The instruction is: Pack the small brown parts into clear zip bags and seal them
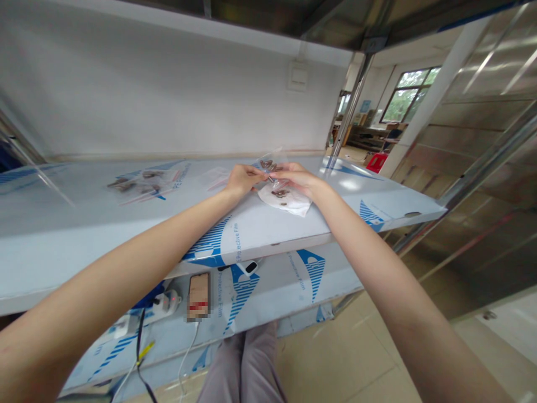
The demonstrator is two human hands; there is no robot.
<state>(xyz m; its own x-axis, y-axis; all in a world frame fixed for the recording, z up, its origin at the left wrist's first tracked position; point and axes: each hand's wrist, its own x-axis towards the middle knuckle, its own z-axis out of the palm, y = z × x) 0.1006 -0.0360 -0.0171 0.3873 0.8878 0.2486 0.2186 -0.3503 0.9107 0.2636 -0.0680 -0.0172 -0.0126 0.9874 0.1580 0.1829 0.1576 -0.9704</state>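
Observation:
A clear plastic bag with several small brown pieces in it is pinched between my two hands above the shelf. My left hand has its fingers closed at the bag's left side. On the right side, my right hand closes its thumb and fingers on the same bag. Just beneath them, a white paper or cloth lies on the shelf with several brown pieces on it. What the brown pieces are, I cannot make out. Farther left lie other clear bags with brown contents.
The upper shelf is metal with blue-printed protective film. A phone on a charging cable, a white device and plugged-in chargers rest on the shelf below. A metal post stands at the back right.

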